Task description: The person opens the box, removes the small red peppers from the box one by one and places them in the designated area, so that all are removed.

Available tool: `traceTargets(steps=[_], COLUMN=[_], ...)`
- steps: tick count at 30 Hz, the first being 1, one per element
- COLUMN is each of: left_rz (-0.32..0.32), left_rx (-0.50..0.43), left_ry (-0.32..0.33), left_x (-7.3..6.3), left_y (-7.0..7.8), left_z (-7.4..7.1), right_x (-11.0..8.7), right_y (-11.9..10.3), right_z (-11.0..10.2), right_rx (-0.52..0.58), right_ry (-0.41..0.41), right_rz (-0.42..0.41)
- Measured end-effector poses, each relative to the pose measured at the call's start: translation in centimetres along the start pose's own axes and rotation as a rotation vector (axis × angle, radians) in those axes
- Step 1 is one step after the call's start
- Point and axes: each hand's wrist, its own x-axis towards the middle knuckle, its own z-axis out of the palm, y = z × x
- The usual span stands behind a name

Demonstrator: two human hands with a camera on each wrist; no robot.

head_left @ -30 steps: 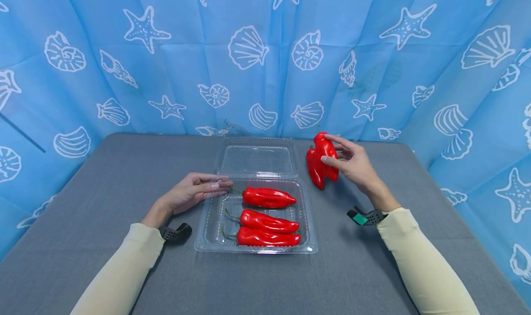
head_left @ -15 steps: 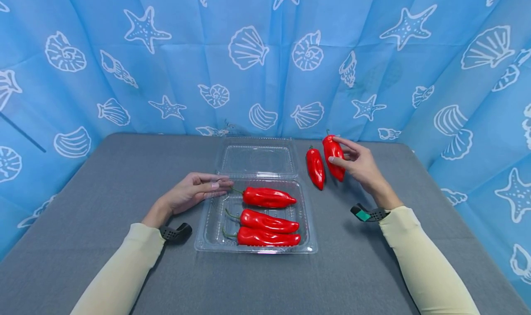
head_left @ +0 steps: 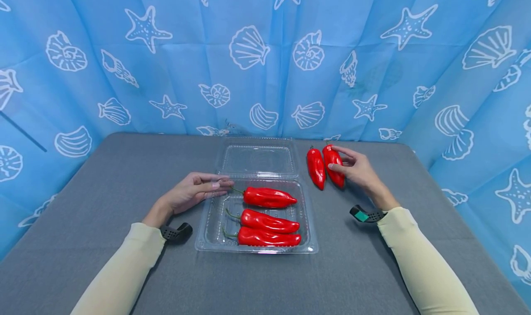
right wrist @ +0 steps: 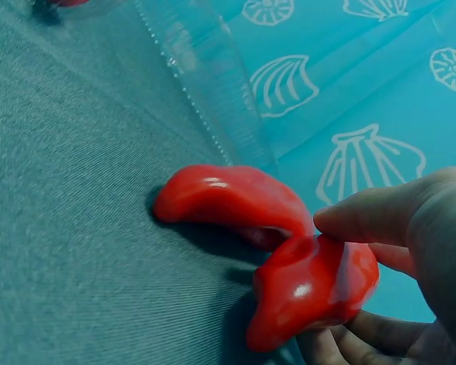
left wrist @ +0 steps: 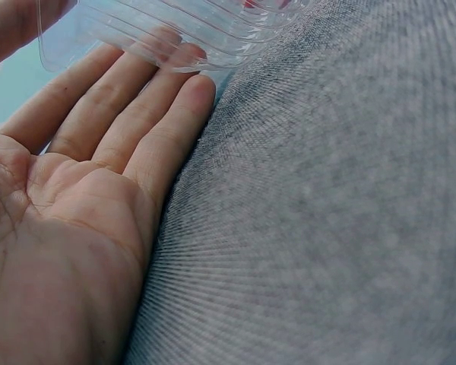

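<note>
My right hand (head_left: 356, 168) pinches a red pepper (right wrist: 311, 285) between thumb and fingers, low at the table top. Right beside it, to the left, lies another red pepper (head_left: 316, 168), nearly parallel. My left hand (head_left: 195, 191) is at the left rim of a clear plastic clamshell container (head_left: 310, 241). In the left wrist view its fingers (left wrist: 163, 125) are straight, their tips against the ribbed clear wall. Inside the container lie three red peppers, a rear one (head_left: 269, 197), a middle one (head_left: 269, 221) and a front one (head_left: 269, 236), their green stems pointing left.
The container's clear lid (head_left: 259, 158) lies opened back behind the tray. A grey cloth (head_left: 265, 287) covers the table. Behind it hangs a blue curtain (head_left: 265, 89) with white shells and starfish. Black straps (head_left: 368, 214) circle both wrists.
My right hand has moved the pepper it holds off the other one, to the right, then down to the table beside it. The left hand and the container have stayed put.
</note>
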Motion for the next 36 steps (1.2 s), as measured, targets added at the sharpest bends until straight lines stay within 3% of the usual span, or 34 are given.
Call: traceTargets(steps=[7,14,36], left_rz=[0.005,0.016,0.001], left_rx=[-0.004,-0.006,-0.001], left_ry=[-0.011,-0.026,-0.003], left_x=[0.0,0.1,0.0], left_y=[0.1,-0.1,0.1], left_z=[0.0,-0.3,0.0], right_x=[0.3,0.0,0.1], right_y=[0.5,0.2,0.2], right_z=[0.5,0.9,1.0], right_rx=[-0.012,-0.012,-0.021], right_ry=[0.000,-0.006,-0.002], right_rz=[0.032,-0.008,0.014])
